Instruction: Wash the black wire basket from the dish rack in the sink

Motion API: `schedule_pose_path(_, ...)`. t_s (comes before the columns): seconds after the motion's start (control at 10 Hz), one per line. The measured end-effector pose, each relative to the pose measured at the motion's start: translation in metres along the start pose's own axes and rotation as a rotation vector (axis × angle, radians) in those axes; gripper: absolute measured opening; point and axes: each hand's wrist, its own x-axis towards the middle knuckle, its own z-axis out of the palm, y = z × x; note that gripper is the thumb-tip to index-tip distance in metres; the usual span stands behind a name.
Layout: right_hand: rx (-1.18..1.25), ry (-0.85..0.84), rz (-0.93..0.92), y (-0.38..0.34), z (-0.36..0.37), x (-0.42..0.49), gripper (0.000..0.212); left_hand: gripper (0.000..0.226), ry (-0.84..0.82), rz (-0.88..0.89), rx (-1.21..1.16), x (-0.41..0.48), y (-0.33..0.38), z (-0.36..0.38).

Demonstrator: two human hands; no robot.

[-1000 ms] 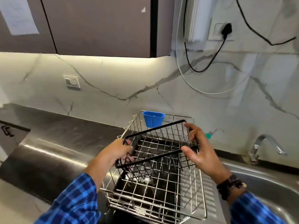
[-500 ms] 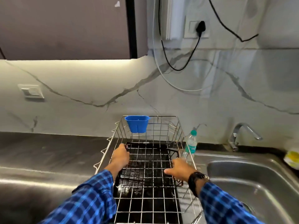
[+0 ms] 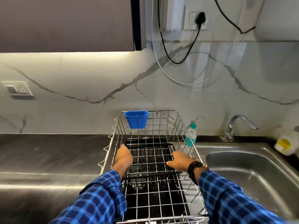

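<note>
Two hands show: a left hand (image 3: 123, 156) and a right hand (image 3: 178, 160). There is one black wire basket (image 3: 150, 146), one dish rack (image 3: 166, 110), one blue cup (image 3: 136, 118), one bottle (image 3: 191, 136), one tap (image 3: 233, 126), one sink (image 3: 242, 160) and two wall sockets (image 3: 18, 88) (image 3: 196, 20).

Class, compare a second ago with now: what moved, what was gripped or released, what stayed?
The black wire basket came down from a raised tilt to lie level, low inside the dish rack. Nothing was let go: left hand and right hand still grip its sides. The blue cup on the rack's far rim and the bottle beside it stayed put.
</note>
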Motion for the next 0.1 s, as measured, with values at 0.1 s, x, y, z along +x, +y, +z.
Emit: schedule_pose_path(0.1, 0.028, 0.007, -0.070, -0.0002, -0.0009, -0.0113, 0.054, 0.049, 0.016, 0.079, -0.010, -0.0138, 0.0046, -0.0074)
